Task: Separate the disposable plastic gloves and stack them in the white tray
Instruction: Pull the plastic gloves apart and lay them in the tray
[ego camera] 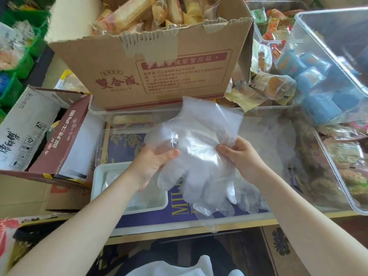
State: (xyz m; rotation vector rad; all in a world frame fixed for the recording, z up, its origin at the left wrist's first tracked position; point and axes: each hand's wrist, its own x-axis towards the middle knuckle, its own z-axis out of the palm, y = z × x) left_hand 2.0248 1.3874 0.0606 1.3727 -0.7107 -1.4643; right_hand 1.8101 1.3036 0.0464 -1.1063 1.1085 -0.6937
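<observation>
A bunch of thin, clear plastic gloves [201, 148] hangs in the air at the middle of the view, glove fingers pointing down toward me. My left hand [153, 166] grips the bunch from the left, thumb on top of the plastic. My right hand [237, 154] pinches its right edge between thumb and fingers. The white tray [97, 176] lies below my left wrist, with some clear plastic lying flat in it. More clear plastic lies under the bunch on the purple surface [179, 214].
A big cardboard box [159, 72] of wrapped snacks stands behind the gloves. Clear plastic bins [338, 62] with packaged food fill the right side. Cartons [29, 126] sit at the left. A table edge [199, 230] runs below my arms.
</observation>
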